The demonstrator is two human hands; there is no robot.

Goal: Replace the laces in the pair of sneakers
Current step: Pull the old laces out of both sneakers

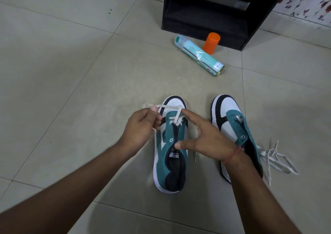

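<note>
i'm lacing the left sneaker [170, 144] on the floor tiles [71, 90], my left hand [141, 126] pinching the lace [176, 116], my right hand [206, 137] spread over the tongue with forefinger pinning the crossing. i'm keeping it flat, even tension. the spray can [198, 54] print is unreadable.

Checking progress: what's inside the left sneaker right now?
The left sneaker shows a dark lining and a striped tongue label, nothing else visible inside. A white lace crosses only its front eyelets. The toe interior is covered by the tongue and right hand.
</note>
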